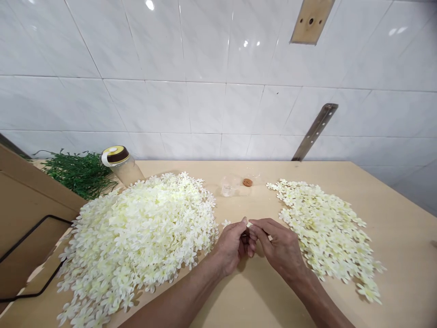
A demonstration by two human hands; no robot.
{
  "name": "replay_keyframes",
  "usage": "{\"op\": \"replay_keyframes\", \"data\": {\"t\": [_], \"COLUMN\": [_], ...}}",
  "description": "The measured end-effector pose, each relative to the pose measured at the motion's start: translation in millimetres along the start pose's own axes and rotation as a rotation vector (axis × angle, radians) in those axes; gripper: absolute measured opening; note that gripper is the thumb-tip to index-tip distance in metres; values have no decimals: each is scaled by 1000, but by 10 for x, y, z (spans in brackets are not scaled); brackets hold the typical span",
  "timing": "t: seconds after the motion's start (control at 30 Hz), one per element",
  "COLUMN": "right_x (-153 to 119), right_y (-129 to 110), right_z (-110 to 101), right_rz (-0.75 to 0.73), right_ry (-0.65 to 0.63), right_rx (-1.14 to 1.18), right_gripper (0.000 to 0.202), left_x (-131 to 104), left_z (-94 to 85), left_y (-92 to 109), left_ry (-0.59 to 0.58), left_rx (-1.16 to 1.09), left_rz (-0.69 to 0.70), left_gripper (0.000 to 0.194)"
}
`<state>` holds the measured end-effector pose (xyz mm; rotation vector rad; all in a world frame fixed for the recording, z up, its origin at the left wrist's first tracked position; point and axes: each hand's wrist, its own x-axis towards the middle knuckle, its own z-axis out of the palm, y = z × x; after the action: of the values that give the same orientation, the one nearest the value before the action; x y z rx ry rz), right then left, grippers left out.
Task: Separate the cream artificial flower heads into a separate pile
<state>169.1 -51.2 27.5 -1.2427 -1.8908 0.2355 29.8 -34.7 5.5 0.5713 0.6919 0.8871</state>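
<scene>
My left hand (232,245) and my right hand (280,241) meet at the middle of the table, fingertips together. Both are closed in a pinch around a small cream artificial flower (249,224), mostly hidden by the fingers. On the left lies a big heap of cream-white artificial flowers (146,228). A lower, flatter spread of similar, slightly yellower flowers (327,228) is at the right, close beside my right hand. One loose flower (226,222) rests just behind my left hand.
Behind the hands are a round brown disc (247,182) and clear plastic scraps (228,187). A bottle (124,167) with a brown-yellow lid and green artificial stems (80,172) stand back left. A cardboard box (30,205) is at far left. The tiled wall (205,105) bounds the table.
</scene>
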Motion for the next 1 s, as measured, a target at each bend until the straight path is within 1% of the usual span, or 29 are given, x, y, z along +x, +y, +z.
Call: {"op": "replay_keyframes", "data": {"t": [0.13, 0.2, 0.27, 0.4, 0.63, 0.77, 0.83, 0.93, 1.0], "right_x": [-1, -3, -2, 13, 26, 21, 13, 6, 5], "right_y": [25, 48, 76, 131, 129, 144, 155, 143, 113], "right_z": [-90, -131, -158, -172, -161, -151, -149, -146, -144], "right_rz": [121, 136, 110, 39, 85, 62, 54, 70, 85], "right_ry": [-40, -49, -50, -71, -66, -82, -122, -221, -266], "right_rx": [74, 76, 71, 116, 229, 203, 196, 227, 250], "right_gripper": [19, 20, 20, 17, 14, 15, 17, 25, 31], "left_x": [-20, -35, -47, -62, -83, -99, -107, -117, -120], "left_z": [0, 2, 8, 26, 51, 56, 57, 63, 71], "left_y": [28, 49, 72, 106, 44, 19, 14, 10, 17], "left_ry": [-78, -114, -120, -100, -95, -89, -63, 21, 54], "left_rx": [-29, -14, -2, 31, 82, 158, 222, 326, 369], "left_rz": [-60, -76, -92, -60, 62, 112, 113, 112, 130], "left_gripper": [54, 54, 54, 53, 43, 43, 43, 46, 49]}}
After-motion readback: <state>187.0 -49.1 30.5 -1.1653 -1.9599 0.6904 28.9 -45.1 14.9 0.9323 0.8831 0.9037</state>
